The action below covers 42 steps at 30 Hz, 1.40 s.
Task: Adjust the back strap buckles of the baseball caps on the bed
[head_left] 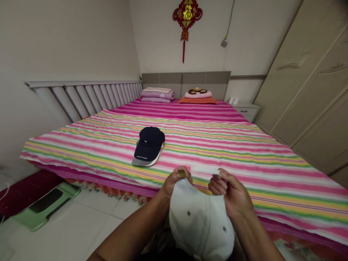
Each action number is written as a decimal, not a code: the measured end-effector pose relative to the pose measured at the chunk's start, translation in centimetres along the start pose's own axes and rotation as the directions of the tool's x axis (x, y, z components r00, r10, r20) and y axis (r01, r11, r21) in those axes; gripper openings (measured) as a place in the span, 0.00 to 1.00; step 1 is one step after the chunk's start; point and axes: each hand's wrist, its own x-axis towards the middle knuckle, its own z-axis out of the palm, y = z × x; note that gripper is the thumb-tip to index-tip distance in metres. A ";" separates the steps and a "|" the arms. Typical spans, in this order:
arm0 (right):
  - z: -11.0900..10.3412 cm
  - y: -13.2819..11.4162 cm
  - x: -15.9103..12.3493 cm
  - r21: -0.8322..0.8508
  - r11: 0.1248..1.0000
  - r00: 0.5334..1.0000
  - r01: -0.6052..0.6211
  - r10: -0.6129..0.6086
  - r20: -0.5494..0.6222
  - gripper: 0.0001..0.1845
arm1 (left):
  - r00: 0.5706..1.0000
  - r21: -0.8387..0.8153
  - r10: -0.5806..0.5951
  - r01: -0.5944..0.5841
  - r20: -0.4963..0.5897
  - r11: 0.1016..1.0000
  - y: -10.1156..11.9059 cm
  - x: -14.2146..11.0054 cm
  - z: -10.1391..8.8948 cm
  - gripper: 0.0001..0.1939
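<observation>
A light grey-white baseball cap hangs between my hands, its crown toward me and its back opening upward. My left hand grips the strap end with a small brass-coloured buckle at the left of that opening. At the other side, my right hand pinches the strap, which is blurred; whether the strap is fastened I cannot tell. Beyond them on the bed lies a navy baseball cap, set on top of one or more pale caps whose brims stick out below it.
The bed has a striped sheet. Folded bedding and a pillow sit by the headboard. A metal railing runs along the left; a green stool stands on the floor. A wardrobe is at right.
</observation>
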 end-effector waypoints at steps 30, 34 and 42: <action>3.4 7.2 6.9 0.191 0.892 0.911 -0.411 0.407 0.060 0.06 | 0.949 -0.141 -0.176 0.143 -0.260 0.980 -2.5 -14.2 -15.0 0.16; 3.4 7.6 8.7 0.126 0.930 0.936 -0.346 0.334 0.108 0.09 | 0.938 -0.108 -0.027 -0.012 -0.345 0.994 -2.6 -14.4 -14.3 0.13; -1.5 8.8 9.4 0.038 0.909 0.902 -0.414 0.405 0.149 0.21 | 0.833 0.133 0.302 -0.271 -0.464 0.953 11.7 -4.5 -13.3 0.11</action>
